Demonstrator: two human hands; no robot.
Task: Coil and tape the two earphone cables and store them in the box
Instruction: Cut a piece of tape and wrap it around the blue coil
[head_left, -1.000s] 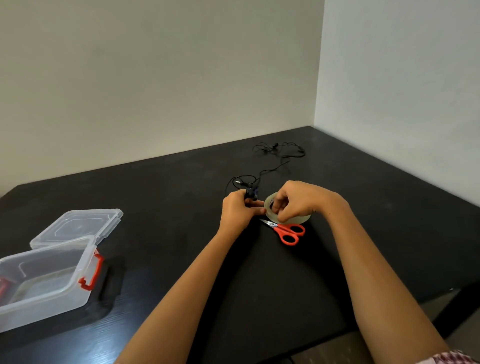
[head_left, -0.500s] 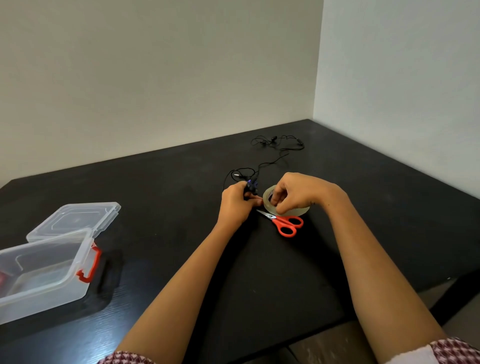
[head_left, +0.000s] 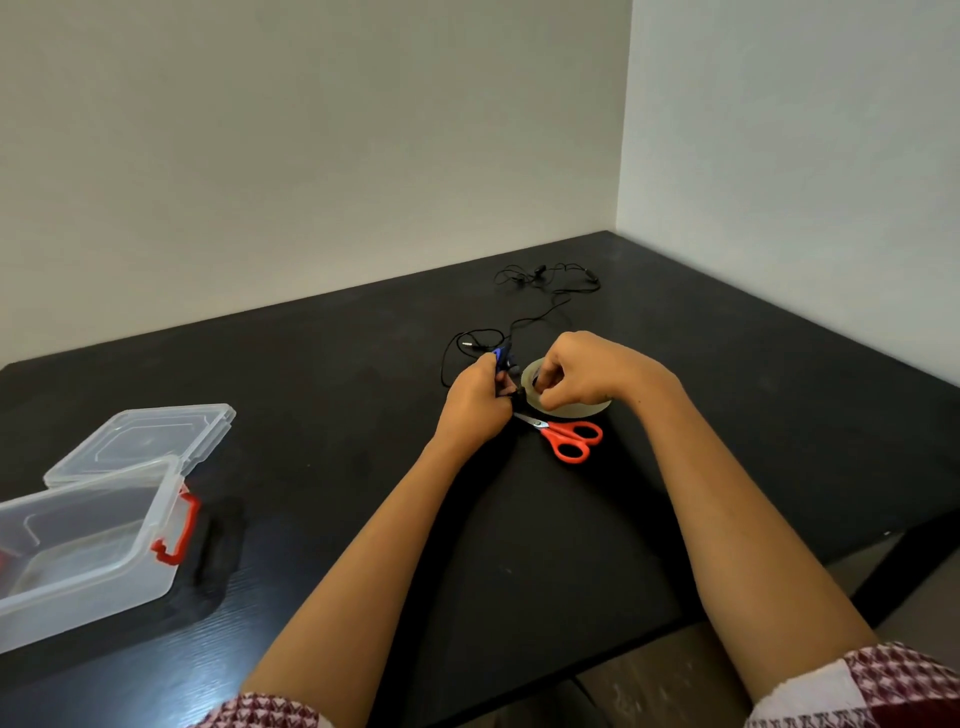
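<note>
My left hand (head_left: 475, 397) grips a small coiled bundle of black earphone cable (head_left: 503, 359) with blue earbuds, its loose end looping away on the table behind. My right hand (head_left: 582, 371) sits on the clear tape roll (head_left: 569, 408), fingers curled and pinching at the roll's edge next to the bundle. A second black earphone cable (head_left: 550, 278) lies uncoiled farther back on the black table. The clear plastic box (head_left: 85, 545) with red latches stands open at the left, its lid (head_left: 140, 439) behind it.
Red-handled scissors (head_left: 569, 439) lie just in front of the tape roll, blades pointing at my left hand. The black table (head_left: 322, 415) fills a corner between two pale walls. Its near right edge drops off by a table leg (head_left: 904, 566).
Both hands stay together at the tape roll. The camera has tilted up slightly, so everything sits lower in view; the blue earbuds now show more clearly above my left hand.
</note>
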